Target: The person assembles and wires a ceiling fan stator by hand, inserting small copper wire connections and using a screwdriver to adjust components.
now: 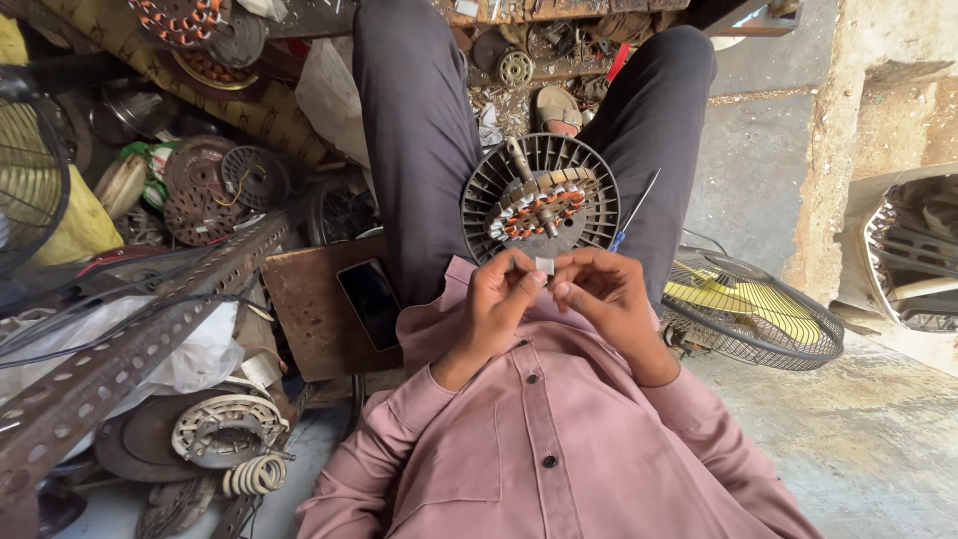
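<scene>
Both hands pinched one small white strip [544,266] — left hand [496,302] and right hand [602,295] equally near; fan motor stator [540,209] lay just beyond my fingertips

Both forearms bent inward over lap, sleeves rolled to elbows. Left hand [496,299] and right hand [602,294] meet at midline, fingertips nearly touching. Each grip pinched, thumb against forefinger; remaining fingers curled. Legs spread, knees raised.
</scene>
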